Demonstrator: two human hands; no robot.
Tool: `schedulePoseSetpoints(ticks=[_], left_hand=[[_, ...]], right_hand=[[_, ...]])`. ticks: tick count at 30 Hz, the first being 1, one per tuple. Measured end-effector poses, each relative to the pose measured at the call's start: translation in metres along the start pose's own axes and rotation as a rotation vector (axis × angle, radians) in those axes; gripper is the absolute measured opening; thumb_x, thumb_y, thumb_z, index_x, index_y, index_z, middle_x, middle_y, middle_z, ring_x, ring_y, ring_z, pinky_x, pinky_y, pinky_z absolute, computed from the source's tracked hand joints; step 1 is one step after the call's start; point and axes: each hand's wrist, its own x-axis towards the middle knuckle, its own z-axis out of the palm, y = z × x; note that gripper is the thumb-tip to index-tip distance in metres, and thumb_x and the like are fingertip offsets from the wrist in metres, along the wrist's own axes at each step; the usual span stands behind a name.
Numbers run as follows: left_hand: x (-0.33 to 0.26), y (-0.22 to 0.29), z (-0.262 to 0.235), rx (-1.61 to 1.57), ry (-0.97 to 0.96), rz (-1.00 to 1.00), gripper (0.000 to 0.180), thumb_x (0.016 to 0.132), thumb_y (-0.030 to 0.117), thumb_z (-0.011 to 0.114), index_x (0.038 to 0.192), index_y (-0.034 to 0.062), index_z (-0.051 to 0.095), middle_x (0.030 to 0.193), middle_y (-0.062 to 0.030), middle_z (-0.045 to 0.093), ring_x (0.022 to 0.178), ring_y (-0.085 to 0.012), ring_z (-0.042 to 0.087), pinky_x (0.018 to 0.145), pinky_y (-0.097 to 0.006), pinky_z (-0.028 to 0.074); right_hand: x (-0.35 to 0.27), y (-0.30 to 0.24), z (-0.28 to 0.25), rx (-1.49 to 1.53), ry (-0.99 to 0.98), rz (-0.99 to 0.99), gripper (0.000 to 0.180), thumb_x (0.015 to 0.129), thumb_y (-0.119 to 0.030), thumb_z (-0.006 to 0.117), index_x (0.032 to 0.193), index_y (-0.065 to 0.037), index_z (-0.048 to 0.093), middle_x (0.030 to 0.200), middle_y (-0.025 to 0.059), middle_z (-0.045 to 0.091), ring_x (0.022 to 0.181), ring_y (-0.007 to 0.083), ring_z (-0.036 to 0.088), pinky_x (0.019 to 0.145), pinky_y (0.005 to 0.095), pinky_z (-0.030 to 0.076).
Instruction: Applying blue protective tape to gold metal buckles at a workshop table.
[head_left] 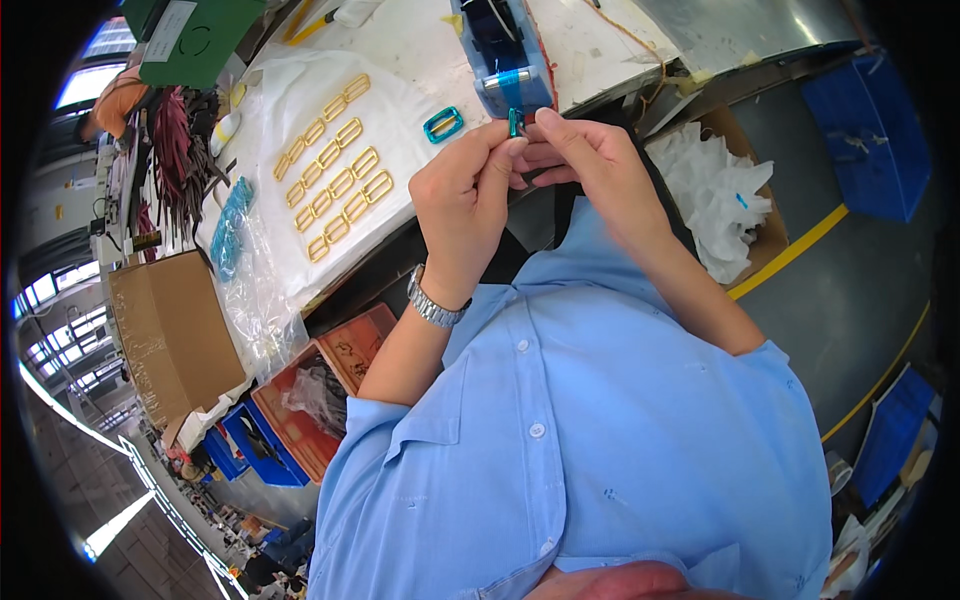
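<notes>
Between my fingertips, at the table's front edge, is a small shiny teal piece (515, 122) seen edge-on; it looks like a buckle covered in teal film. My left hand (462, 195) pinches it between thumb and forefinger. From the other side my right hand (606, 172) closes in, its thumb beside the piece and its fingers curled behind; its exact contact is partly hidden. Just beyond stands a blue-grey tape dispenser (545, 75) with a strip of teal tape (511, 88) at its front. A teal-covered buckle (456, 121) lies to the left of my hands.
Several gold buckles (328, 206) lie in rows on a white sheet (395, 95). Left of them are a bag of teal material (232, 225) and a cardboard box (180, 335). Crumpled white paper (710, 190) fills a carton at right, near a blue bin (865, 140).
</notes>
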Motion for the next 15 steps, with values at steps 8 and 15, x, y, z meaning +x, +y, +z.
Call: schedulePoseSetpoints(ticks=[8, 15], left_hand=[[0.019, 0.009, -0.004, -0.22, -0.107, -0.254, 0.013, 0.103, 0.007, 0.071, 0.105, -0.0048, 0.077, 0.077, -0.0053, 0.072, 0.062, -0.011, 0.071, 0.057, -0.025, 0.056], [0.029, 0.013, -0.007, -0.287, -0.149, -0.36, 0.017, 0.105, 0.01, 0.071, 0.102, -0.0051, 0.077, 0.075, -0.0044, 0.07, 0.061, -0.0092, 0.067, 0.055, -0.025, 0.056]], right_hand=[[0.012, 0.001, -0.008, -0.25, -0.092, -0.266, 0.038, 0.101, -0.013, 0.075, 0.132, 0.008, 0.07, 0.115, 0.012, 0.08, 0.106, 0.0138, 0.075, 0.095, 0.0292, 0.059], [0.013, 0.014, -0.006, -0.312, 0.022, -0.326, 0.032, 0.101, -0.017, 0.078, 0.123, 0.005, 0.076, 0.104, 0.0089, 0.083, 0.094, 0.0093, 0.074, 0.086, 0.026, 0.058]])
